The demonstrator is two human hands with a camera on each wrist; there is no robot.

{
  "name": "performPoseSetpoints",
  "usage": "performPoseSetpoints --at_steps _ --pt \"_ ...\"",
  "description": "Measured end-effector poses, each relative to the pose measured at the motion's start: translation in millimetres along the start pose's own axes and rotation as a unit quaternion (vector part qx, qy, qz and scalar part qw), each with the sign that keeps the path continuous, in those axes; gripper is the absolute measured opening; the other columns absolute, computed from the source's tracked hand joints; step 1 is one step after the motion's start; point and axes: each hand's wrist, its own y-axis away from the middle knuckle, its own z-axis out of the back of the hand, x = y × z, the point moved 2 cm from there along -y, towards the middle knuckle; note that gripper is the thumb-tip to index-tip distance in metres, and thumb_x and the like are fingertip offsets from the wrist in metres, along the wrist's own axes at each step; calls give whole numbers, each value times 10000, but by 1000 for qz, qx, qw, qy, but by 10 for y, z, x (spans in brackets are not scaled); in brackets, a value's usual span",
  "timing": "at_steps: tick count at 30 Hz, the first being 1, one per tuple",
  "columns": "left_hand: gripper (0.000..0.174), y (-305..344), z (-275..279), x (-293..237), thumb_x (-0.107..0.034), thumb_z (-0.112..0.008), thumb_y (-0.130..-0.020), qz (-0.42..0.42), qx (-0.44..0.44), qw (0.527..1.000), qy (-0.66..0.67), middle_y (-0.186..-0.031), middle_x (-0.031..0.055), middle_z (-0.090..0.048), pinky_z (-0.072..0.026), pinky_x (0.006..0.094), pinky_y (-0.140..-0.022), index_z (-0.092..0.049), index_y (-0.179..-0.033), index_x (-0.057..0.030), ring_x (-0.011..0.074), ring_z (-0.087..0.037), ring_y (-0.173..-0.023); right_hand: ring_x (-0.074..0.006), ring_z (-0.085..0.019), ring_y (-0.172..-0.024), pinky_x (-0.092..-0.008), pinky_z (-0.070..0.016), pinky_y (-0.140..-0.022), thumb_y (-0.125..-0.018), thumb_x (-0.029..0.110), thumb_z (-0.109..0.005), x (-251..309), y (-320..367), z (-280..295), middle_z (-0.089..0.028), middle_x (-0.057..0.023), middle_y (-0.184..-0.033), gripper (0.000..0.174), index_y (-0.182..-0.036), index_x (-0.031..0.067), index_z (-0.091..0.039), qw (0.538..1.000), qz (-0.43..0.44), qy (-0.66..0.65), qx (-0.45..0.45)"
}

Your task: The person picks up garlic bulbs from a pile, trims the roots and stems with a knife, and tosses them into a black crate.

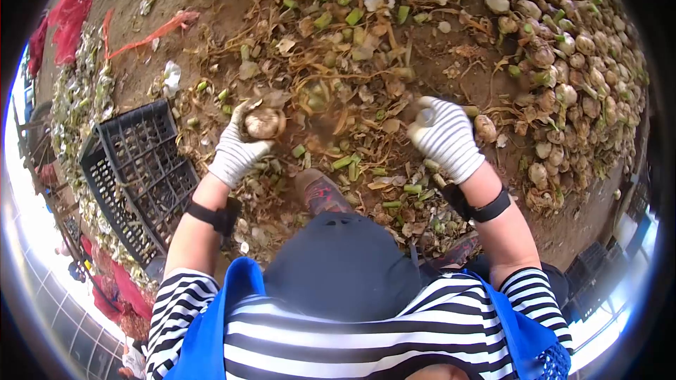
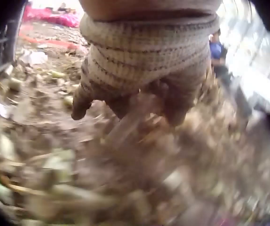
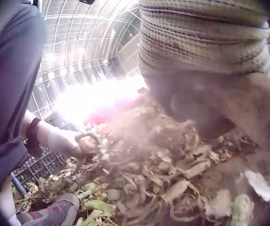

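Observation:
In the head view my left hand [image 1: 239, 144], in a white striped knit glove, grips a round garlic bulb [image 1: 263, 124] with dirt and dry roots on it. The left wrist view shows that glove from behind, fingers downward over blurred litter. My right hand [image 1: 447, 137], gloved alike, is curled round a tan handle-like piece [image 1: 470, 110] whose end sticks out on the right. That piece [image 3: 260, 101] is blurred in the right wrist view, and I cannot tell its kind. Close by the right hand sits another garlic bulb [image 1: 484, 129].
A large heap of garlic bulbs [image 1: 584, 63] covers the right side. Cut green stalks [image 1: 345, 162], husks and roots litter the soil. A black plastic crate [image 1: 134, 176] lies at the left, with red netting [image 1: 74, 14] beyond. A shoe [image 1: 324, 193] stands between the hands.

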Motion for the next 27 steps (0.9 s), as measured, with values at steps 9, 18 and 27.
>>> performPoseSetpoints --at_steps 9,18,27 --pt "438 125 -1150 66 -296 -584 -877 -207 275 876 -338 -1144 66 -592 -436 359 -944 -480 -1236 -68 199 -567 -1053 -334 -600 -655 -420 -468 -564 -630 168 -608 356 169 85 -595 -136 -699 145 -751 93 -578 975 145 167 -13" --pt "470 -52 -815 607 -342 -389 -963 -227 254 754 -561 -1346 87 -424 -375 301 -1008 -335 -1360 -96 171 -418 -1225 -326 -619 -699 -415 -485 -591 -661 176 -617 584 127 21 -614 -147 -740 174 -790 69 -568 975 173 139 27" --pt "486 635 -1495 154 -237 -592 -840 -458 233 608 -605 -1017 55 -571 -472 356 -841 -407 -1248 -49 222 -580 -1007 -364 -582 -617 -446 -472 -581 -735 180 -475 -326 32 -18 -591 -177 -641 183 -802 61 -598 990 -79 119 -17"
